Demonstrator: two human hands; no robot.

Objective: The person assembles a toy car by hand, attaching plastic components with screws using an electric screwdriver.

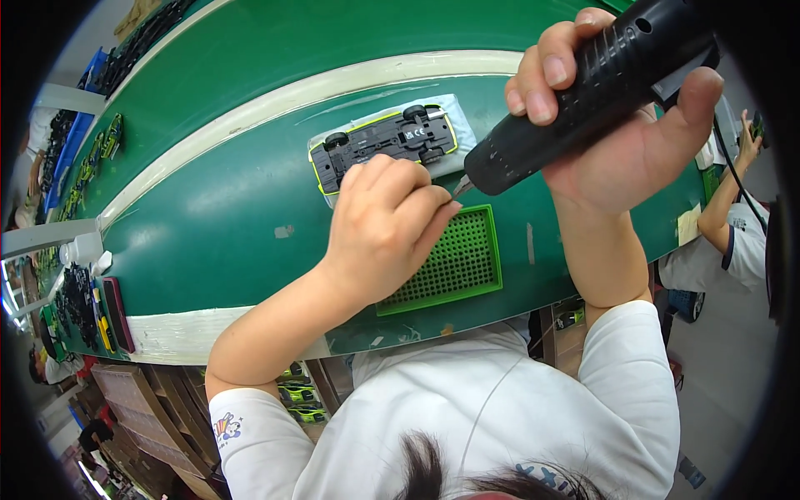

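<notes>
In the head view, a toy car (379,142) lies upside down on the green worktop (200,242), with its black belly and wheels facing up. A thin bright yellow-green line runs around its edge. Under the car is a pale blue-grey cloth (463,125) that peeks out at the sides.

The left hand (379,221) is in front of the car and hides part of its near side. Its thumb and pointing finger are pressed together right by the metal tip (463,185) of a big black power screwdriver (542,133). I cannot tell if something tiny is pinched between them, or if this hand touches the car.

The right hand (604,171) holds the power screwdriver up, with its fingers curled around the thick body and its thumb sticking out near the lever. The tool leans, so its tip points down and to the left, just beside the car's right end.

A bright green tray (497,250) full of little holes sits near the left hand, on the side closer to the person. Far off to the right is another person's hand (749,142). On the far left is a blue bin (77,137).
</notes>
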